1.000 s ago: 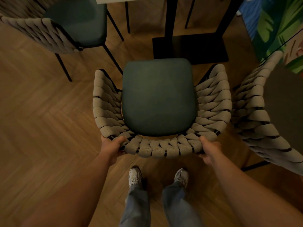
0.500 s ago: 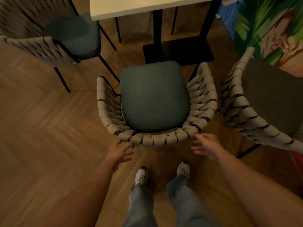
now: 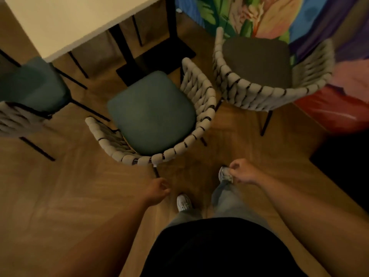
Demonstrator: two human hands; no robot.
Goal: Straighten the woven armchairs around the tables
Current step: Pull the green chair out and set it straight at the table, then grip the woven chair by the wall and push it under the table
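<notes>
Teal-seat woven armchair angled beside table

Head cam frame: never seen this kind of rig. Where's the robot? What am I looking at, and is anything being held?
There is no robot. A person wears one wide-angle camera on the head, looking forward and down, so you see their own arms, legs and shoes. The left hand and the right hand hang with fingers loosely curled. They hold nothing and touch no chair. Just ahead stands a woven armchair with a green seat, its open front towards the pale table. A second armchair, with a dark seat, stands close to its right, in front of a colourful painted wall. A third armchair shows at the left edge of the picture. Everything stands on a wooden floor.
</notes>
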